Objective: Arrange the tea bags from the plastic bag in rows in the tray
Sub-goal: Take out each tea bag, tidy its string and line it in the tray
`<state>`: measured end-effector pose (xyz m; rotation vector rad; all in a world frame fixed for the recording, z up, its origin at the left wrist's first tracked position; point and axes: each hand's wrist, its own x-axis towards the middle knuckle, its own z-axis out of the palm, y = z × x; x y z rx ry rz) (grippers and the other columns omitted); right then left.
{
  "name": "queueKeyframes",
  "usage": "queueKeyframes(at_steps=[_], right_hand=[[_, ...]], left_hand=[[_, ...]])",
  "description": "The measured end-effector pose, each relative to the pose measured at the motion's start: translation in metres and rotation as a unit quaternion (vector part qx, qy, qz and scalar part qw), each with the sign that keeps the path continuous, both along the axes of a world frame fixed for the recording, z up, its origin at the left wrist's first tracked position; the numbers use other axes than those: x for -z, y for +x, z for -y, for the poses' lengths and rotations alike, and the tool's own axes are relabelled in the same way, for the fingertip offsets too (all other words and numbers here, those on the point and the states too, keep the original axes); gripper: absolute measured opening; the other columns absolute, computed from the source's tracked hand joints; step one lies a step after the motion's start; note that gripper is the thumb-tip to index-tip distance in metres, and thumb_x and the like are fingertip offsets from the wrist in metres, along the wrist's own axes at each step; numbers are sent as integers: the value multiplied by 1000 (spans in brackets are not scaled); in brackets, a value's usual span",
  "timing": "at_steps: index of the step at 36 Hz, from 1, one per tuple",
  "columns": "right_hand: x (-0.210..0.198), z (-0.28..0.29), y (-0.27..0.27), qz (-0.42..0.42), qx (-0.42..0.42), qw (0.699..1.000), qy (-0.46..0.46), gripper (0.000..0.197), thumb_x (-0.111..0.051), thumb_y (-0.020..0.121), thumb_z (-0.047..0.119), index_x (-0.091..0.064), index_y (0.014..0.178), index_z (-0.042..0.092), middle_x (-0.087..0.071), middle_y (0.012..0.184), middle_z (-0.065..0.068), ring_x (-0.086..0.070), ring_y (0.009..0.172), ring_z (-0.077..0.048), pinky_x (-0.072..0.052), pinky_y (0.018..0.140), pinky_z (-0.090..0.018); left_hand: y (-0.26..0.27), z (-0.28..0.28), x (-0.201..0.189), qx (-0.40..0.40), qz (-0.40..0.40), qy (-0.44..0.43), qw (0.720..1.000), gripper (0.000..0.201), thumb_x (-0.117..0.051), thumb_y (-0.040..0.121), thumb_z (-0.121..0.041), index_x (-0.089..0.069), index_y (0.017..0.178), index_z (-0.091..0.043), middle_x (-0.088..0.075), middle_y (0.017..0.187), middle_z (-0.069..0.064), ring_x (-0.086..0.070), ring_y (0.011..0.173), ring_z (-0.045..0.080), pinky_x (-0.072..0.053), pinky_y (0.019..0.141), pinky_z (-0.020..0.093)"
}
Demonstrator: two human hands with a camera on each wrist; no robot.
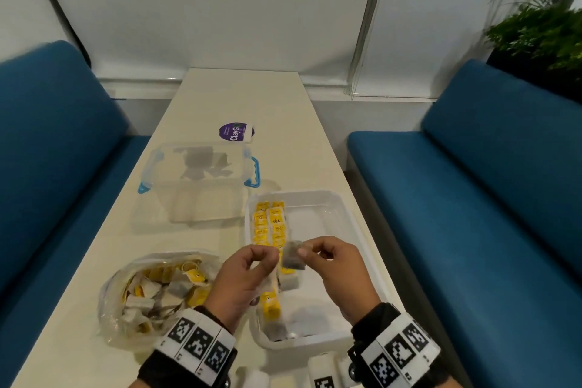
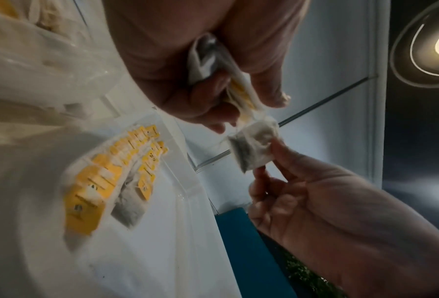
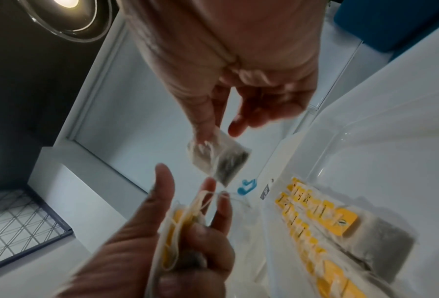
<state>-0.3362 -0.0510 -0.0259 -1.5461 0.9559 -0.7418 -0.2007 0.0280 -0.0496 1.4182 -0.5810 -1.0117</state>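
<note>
My right hand point(image 1: 333, 268) pinches one tea bag point(image 1: 294, 257) by its upper edge between thumb and forefinger; the other fingers are loosely curled and hold nothing. The tea bag hangs in the air above the tray point(image 1: 356, 230), over the near end of the rows laid there. It is a pale paper pouch, dark with tea in its lower half, slightly crumpled where I grip it.

My left hand point(image 1: 244, 277) is curled shut around a small bunch of tea bags point(image 2: 213, 60), yellow tags and white strings sticking out between the fingers. It hangs just left of the pinched tea bag, over the tray's left edge. A thin string point(image 3: 210, 198) runs from this bunch toward the tea bag in my right hand; I cannot tell whether it is tangled.

In the tray, two rows of tea bags point(image 1: 271, 227) lie along its left side, yellow tags up, overlapping like tiles; the rest of the tray's floor is bare plastic. The plastic bag point(image 1: 151, 293) sits open left of the tray, still heaped with tea bags. Beyond the tray stands a clear box with blue clips point(image 1: 198, 179), and farther off a purple-topped tub point(image 1: 236, 132).
</note>
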Motion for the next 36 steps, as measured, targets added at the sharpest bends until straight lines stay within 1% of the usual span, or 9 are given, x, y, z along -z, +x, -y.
queueKeyframes(at_steps=[3,8,14,16,20,25,28,31,36], right_hand=[[-5,11,-6,12,1,1000,2,11,-68,84,13,-69,74,18,-66,76,2,-58,66,-3,-44,64,-17],[-9,24,-15,18,-65,995,69,6,-61,87,2,-60,84,-3,-59,61,-8,-53,47,-7,-43,44,-20],[-1,28,-16,45,-104,984,138,11,-61,86,-2,-53,79,1,-60,63,-8,-55,50,-14,-43,42,-24],[2,29,-18,40,-107,984,140,12,-61,86,-2,-52,78,1,-60,63,-9,-55,49,-15,-42,41,-24],[6,30,-21,27,-125,981,146,19,-62,84,-2,-49,71,3,-59,63,-14,-53,47,-17,-41,40,-25],[-4,34,-24,68,-188,958,207,25,-55,86,23,-49,71,5,-56,62,-15,-52,49,-22,-38,41,-25],[-6,39,-26,94,-204,949,223,19,-40,96,9,-57,90,6,-54,67,-13,-54,53,-23,-38,42,-27],[-2,41,-27,59,-261,948,172,38,-46,89,-10,-64,104,20,-59,73,-4,-57,56,-18,-40,41,-25],[0,40,-27,19,-323,941,103,37,-58,76,-6,-73,85,26,-67,79,1,-60,62,-12,-41,44,-20]], left_hand=[[-8,7,-3,23,4,3,1000,33,-77,69,-32,-64,94,-14,-57,77,-3,-39,38,1,-26,37,15],[-19,13,-3,28,-2,14,1000,50,-74,58,-41,-63,101,-17,-62,78,-4,-38,40,4,-26,37,19],[-25,13,4,10,-73,20,997,30,-66,66,-34,-61,83,-10,-58,64,-2,-39,44,6,-27,38,17],[-25,12,4,-2,-86,21,996,28,-75,70,-32,-62,82,-11,-61,64,-3,-41,50,9,-27,40,18],[-26,11,6,10,-95,24,995,28,-63,71,-34,-63,87,-12,-62,63,-5,-44,49,6,-27,40,17],[-25,11,9,35,-141,25,989,37,-74,63,-35,-59,83,-7,-59,61,-1,-47,41,4,-31,34,15],[-22,10,6,63,-182,27,981,26,-72,75,-25,-56,76,-6,-54,51,-2,-45,37,4,-30,32,13],[-22,7,5,104,-192,53,974,24,-67,78,-26,-55,76,-6,-56,51,0,-46,38,6,-29,33,13],[-22,4,6,126,-216,88,964,18,-60,73,-21,-60,78,-4,-58,53,4,-47,36,8,-31,31,12]])
